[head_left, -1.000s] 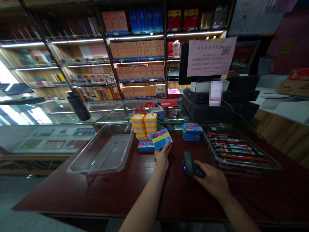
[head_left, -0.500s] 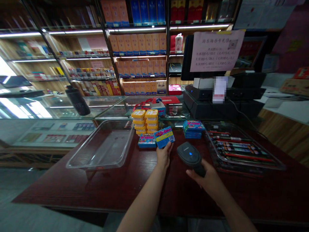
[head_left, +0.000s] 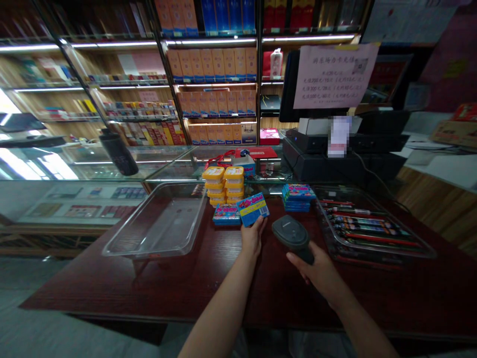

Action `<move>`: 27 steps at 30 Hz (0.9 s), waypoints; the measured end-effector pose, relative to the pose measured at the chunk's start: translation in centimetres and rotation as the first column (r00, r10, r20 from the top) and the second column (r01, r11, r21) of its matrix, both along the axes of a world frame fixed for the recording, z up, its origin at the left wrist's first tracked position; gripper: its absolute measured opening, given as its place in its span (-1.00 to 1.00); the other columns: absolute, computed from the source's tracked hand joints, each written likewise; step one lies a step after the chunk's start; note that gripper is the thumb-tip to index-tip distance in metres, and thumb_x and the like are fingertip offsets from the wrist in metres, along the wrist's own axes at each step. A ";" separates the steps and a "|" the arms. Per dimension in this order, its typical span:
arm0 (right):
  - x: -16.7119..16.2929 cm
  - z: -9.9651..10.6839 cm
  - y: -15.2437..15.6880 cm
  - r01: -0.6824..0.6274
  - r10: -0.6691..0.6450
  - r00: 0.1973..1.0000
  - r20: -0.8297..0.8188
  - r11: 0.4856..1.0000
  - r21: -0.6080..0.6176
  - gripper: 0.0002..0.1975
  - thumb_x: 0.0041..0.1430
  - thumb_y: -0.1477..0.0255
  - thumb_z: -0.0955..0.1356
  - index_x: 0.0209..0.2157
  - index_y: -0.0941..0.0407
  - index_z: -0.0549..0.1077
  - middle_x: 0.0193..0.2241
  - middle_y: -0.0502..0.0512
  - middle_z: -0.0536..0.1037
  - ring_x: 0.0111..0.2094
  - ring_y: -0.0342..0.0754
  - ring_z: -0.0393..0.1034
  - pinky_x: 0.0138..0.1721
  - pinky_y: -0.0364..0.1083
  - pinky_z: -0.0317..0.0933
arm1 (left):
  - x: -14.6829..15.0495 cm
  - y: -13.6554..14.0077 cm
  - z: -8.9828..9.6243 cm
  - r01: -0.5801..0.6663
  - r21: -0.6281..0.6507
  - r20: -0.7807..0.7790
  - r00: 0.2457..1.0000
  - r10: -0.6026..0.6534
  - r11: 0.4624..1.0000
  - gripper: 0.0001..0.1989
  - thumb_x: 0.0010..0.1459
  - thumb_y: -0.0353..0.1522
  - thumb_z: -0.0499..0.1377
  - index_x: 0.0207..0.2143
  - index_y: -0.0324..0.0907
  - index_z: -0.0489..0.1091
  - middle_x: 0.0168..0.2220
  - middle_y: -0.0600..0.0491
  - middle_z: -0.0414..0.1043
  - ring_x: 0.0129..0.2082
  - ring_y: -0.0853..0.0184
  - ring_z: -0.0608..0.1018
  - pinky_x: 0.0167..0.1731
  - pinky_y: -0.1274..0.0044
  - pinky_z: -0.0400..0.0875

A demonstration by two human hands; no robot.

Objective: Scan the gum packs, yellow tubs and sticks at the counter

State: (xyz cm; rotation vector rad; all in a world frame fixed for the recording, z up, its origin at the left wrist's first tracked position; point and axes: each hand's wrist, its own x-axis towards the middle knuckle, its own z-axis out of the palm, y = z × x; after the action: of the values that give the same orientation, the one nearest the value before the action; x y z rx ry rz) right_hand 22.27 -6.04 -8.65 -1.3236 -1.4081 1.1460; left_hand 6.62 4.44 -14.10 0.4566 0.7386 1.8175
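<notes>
My left hand (head_left: 254,237) is closed on the lower edge of a small blue box (head_left: 252,210) with a yellow band, its barcode side facing me. In my right hand (head_left: 316,268) is a dark handheld barcode scanner (head_left: 292,236), gripped by the handle, its head pointing toward the box but apart from it. Just left of the held box, more blue boxes (head_left: 226,215) lie on the table, in front of stacked yellow-lidded tubs (head_left: 223,185). Another stack of blue boxes (head_left: 298,198) stands beyond the scanner.
A clear plastic tray (head_left: 149,243) stands at the left on the dark red table (head_left: 141,293). At the right, another clear tray (head_left: 428,252) holds several pens or pencils. Behind are a glass counter, a black bottle (head_left: 118,153), a monitor with a paper sign (head_left: 333,77) and stocked shelves.
The blue light on top of the scanner no longer shows. My right hand and the scanner have shifted very slightly; the box stays in my left hand.
</notes>
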 end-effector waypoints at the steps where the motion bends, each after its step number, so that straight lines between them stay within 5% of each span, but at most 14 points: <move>1: 0.1 0.0 0.1 -0.005 0.004 0.999 0.037 1.000 0.030 -0.56 -0.02 0.15 0.37 -0.17 0.13 0.39 -0.73 -0.16 0.31 -0.73 -0.18 0.17 -0.71 -0.19 0.04 | 0.0 0.0 0.0 0.004 0.000 0.003 1.000 -0.004 1.000 -0.57 -0.23 -0.49 0.39 -0.23 -0.21 0.40 -0.18 0.00 0.51 -0.11 0.23 0.54 -0.03 0.33 0.45; 5: 1.2 0.1 1.0 -0.044 -0.056 0.937 0.345 0.960 0.276 -0.62 0.02 0.17 0.36 -0.15 0.07 0.42 -0.32 0.07 0.57 -0.32 0.01 0.47 -0.34 -0.07 0.30 | -0.1 0.0 -0.2 0.014 0.007 0.000 1.000 -0.014 1.000 -0.56 -0.24 -0.45 0.40 -0.23 -0.22 0.40 -0.17 -0.01 0.50 -0.10 0.22 0.53 -0.03 0.31 0.44; 9: 2.8 -1.0 2.3 -0.113 -0.249 0.713 0.655 0.882 0.458 -0.60 0.08 0.15 0.33 -0.07 0.03 0.38 -0.25 0.09 0.58 -0.28 0.06 0.49 -0.32 -0.03 0.29 | 0.0 -0.1 0.3 0.007 0.045 -0.054 0.999 -0.005 0.999 -0.57 -0.22 -0.38 0.40 -0.24 -0.23 0.40 -0.19 -0.01 0.50 -0.14 0.23 0.54 -0.05 0.28 0.43; 14: 4.1 -4.5 3.4 -0.255 -0.402 0.539 0.740 0.759 0.599 -0.55 0.14 0.25 0.31 0.04 0.12 0.30 -0.27 0.14 0.56 -0.30 0.04 0.47 -0.32 -0.04 0.27 | 0.1 -0.5 1.2 -0.021 0.121 -0.204 0.978 0.046 0.992 -0.58 -0.20 -0.31 0.39 -0.25 -0.25 0.42 -0.24 -0.02 0.51 -0.22 0.24 0.55 -0.11 0.30 0.43; 18: 4.4 -6.1 3.6 -0.325 -0.433 0.520 0.736 0.697 0.639 -0.58 0.13 0.34 0.32 0.04 0.11 0.30 -0.33 0.12 0.53 -0.31 0.02 0.43 -0.31 -0.06 0.24 | -0.9 -0.4 2.4 -0.175 0.152 -0.417 0.881 0.224 0.973 -0.68 -0.12 -0.26 0.33 -0.31 -0.24 0.43 -0.31 -0.02 0.50 -0.25 0.26 0.53 -0.16 0.40 0.41; 21: 4.4 -6.3 3.5 -0.313 -0.430 0.533 0.729 0.700 0.641 -0.59 0.14 0.34 0.31 0.03 0.12 0.29 -0.32 0.11 0.52 -0.32 0.01 0.42 -0.30 -0.07 0.23 | -3.2 -0.8 4.3 -0.308 0.254 -0.679 0.618 0.396 0.917 -0.78 0.01 -0.24 0.24 -0.35 -0.20 0.44 -0.37 0.01 0.45 -0.31 0.29 0.49 -0.22 0.46 0.39; 24: 4.4 -6.1 3.3 -0.316 -0.402 0.539 0.740 0.718 0.620 -0.60 0.14 0.34 0.31 0.02 0.11 0.30 -0.31 0.10 0.52 -0.31 0.00 0.43 -0.30 -0.07 0.23 | -6.9 -1.9 6.8 -0.307 0.460 -0.846 0.134 0.516 0.833 -0.84 0.07 -0.29 0.17 -0.32 -0.15 0.48 -0.37 0.02 0.38 -0.31 0.30 0.43 -0.23 0.48 0.35; 27: 4.2 -6.1 3.0 -0.305 -0.395 0.539 0.744 0.732 0.610 -0.60 0.13 0.36 0.32 0.02 0.12 0.30 -0.30 0.11 0.52 -0.28 0.00 0.42 -0.26 -0.06 0.23 | -10.6 -3.0 8.5 -0.150 0.496 -0.842 -0.324 0.432 0.855 -0.70 0.11 -0.37 0.10 -0.09 -0.08 0.45 -0.33 0.00 0.34 -0.27 0.26 0.39 -0.18 0.43 0.30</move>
State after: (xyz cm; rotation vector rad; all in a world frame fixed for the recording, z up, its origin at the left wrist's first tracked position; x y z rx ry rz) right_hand 26.49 -3.00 -14.74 -1.3443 -2.1734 -0.2844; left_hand -4.00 1.48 -5.65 2.3214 1.9762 1.5716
